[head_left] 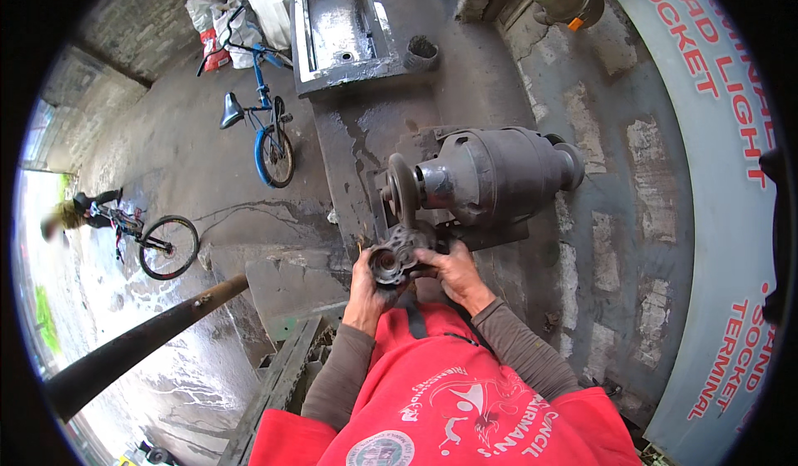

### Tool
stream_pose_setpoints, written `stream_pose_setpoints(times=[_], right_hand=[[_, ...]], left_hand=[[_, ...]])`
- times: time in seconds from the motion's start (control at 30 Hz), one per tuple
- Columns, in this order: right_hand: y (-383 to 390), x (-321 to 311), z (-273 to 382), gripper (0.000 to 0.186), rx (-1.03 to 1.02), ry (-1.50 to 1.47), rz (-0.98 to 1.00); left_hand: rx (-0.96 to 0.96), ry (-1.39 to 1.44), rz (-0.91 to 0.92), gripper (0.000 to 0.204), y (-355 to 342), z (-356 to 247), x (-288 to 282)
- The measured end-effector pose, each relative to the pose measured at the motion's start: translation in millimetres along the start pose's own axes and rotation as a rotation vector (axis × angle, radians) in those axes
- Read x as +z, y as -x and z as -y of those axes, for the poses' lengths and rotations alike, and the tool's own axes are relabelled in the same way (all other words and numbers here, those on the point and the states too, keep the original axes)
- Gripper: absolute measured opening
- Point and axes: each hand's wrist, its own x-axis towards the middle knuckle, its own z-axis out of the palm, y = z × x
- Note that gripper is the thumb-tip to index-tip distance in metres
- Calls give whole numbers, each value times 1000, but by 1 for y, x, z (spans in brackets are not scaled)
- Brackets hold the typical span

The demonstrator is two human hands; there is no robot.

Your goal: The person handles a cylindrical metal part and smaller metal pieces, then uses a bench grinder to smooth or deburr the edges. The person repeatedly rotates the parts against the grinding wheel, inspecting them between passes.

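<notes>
Between my two hands, close in front of my body, is a grey cast-metal housing (386,264) with a round bore facing up. My left hand (362,293) grips its left side, fingers closed round the edge. From the right, my right hand (453,273) holds the other side, thumb on top of the casting. Just beyond the part stands a bench grinder (499,175) with a large grey motor body. Its wheel (403,190) is right above the housing's far edge; I cannot tell whether they touch. The undersides of the fingers are hidden.
A metal basin (341,38) stands at the back, with a dark cup-like container (421,52) at its corner. A blue bicycle (264,117) and white sacks (270,4) are at far left. A person with another bicycle (166,246) is outside. A pole (150,341) slants at left; a lettered sign panel (706,241) lines the right.
</notes>
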Motion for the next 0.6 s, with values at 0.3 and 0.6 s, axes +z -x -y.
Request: stream_pose_setpoints(times=[0.3,0.6], right_hand=[[41,-5,5,34,90,-105,159],[54,13,26,29,128,-215,85]], left_hand=[[79,-348,-165,53,13,1,-37],[618,-1371,116,106,52,-1,1]])
